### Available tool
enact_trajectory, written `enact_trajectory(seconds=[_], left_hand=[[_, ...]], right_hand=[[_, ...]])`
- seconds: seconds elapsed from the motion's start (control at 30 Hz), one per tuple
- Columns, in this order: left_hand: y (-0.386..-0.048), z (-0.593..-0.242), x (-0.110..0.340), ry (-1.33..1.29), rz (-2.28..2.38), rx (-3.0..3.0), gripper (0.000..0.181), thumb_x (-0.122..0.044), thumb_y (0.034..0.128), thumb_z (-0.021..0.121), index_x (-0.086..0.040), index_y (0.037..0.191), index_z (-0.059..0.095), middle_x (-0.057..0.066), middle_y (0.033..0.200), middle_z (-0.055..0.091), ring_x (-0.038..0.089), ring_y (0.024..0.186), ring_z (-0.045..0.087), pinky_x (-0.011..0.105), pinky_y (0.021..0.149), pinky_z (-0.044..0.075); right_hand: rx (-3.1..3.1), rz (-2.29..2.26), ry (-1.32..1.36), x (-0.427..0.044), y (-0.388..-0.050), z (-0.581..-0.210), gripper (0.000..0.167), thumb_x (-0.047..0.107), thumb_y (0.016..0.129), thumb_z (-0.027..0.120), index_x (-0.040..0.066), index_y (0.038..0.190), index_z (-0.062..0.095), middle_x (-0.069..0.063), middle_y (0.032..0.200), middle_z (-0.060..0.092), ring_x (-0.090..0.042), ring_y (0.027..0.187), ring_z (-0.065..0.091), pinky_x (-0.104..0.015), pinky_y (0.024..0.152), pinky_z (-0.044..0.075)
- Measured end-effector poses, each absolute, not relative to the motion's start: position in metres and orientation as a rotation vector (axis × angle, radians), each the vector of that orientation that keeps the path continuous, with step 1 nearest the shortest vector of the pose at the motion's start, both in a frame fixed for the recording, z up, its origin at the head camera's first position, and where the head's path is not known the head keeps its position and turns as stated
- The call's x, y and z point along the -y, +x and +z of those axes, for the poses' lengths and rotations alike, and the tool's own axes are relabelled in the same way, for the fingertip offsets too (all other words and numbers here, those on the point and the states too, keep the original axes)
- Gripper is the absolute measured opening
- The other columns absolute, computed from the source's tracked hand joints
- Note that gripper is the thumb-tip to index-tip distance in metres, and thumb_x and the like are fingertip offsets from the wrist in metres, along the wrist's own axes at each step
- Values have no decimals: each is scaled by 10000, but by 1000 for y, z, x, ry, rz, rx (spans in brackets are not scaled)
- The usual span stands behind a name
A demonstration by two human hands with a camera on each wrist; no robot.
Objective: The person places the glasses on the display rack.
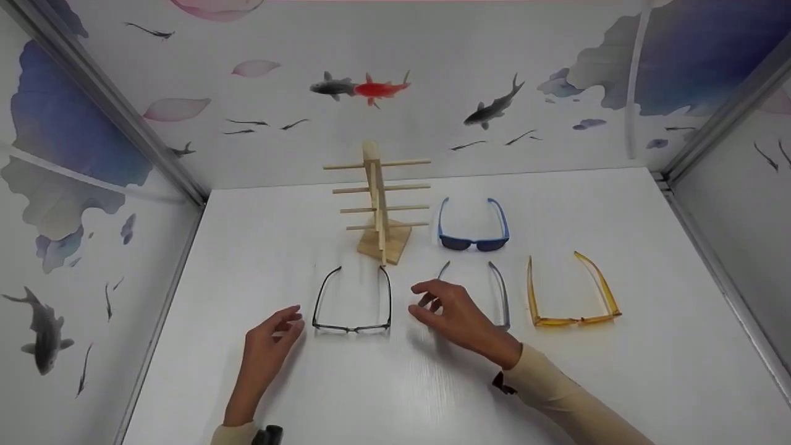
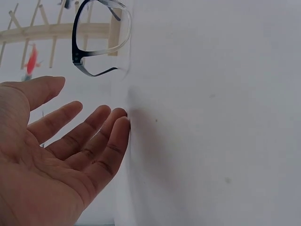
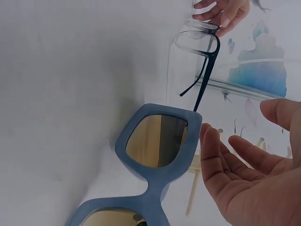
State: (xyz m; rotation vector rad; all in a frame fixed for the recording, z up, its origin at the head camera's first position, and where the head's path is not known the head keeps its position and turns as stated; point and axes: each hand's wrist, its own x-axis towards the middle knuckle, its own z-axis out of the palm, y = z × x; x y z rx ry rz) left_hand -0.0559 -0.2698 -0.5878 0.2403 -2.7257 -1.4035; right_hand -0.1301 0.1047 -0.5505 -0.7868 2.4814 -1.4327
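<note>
My left hand (image 1: 270, 346) is just left of the black-framed glasses (image 1: 351, 330), its fingers relaxed and holding nothing. In the left wrist view those glasses (image 2: 76, 44) stand beyond the fingertips, apart from them. My right hand (image 1: 460, 318) hovers over the grey-blue sunglasses (image 1: 503, 296), thumb and fingers spread apart with nothing between them. It hides much of that pair in the head view. From the right wrist, the sunglasses' thick frame (image 3: 160, 178) and tinted lenses show beside the fingers; whether a fingertip touches the frame I cannot tell.
A wooden display rack (image 1: 378, 204) with several crossbars stands at the back middle. To its right lie blue sunglasses (image 1: 474, 242) with dark lenses. Yellow-framed glasses (image 1: 578, 321) lie right of my right hand. Printed panels (image 1: 420, 136) wall the white table (image 1: 432, 402) at back and sides.
</note>
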Motion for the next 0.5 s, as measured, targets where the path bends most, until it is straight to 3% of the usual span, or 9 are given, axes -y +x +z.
enact_trajectory(seconds=[0.2,0.5], left_hand=[[-57,-589,265,237,-1489,2699,364,-126,1067,745,-34,1418,727,89,1200,794,206,1032,743,234,850,617],[-58,-590,260,190,-1574,2658,334,-96,1054,755,-16,1379,742,83,1122,797,171,919,746,241,752,630]], right_hand=[[-2468,-1463,-784,-96,-127,-556,380,214,1073,749,-44,1350,707,-200,1275,749,-227,1014,759,-371,865,646],[-2450,-1450,-715,-84,-122,-561,394,240,1076,734,-31,1361,707,-179,1263,755,-165,914,737,-326,802,625]])
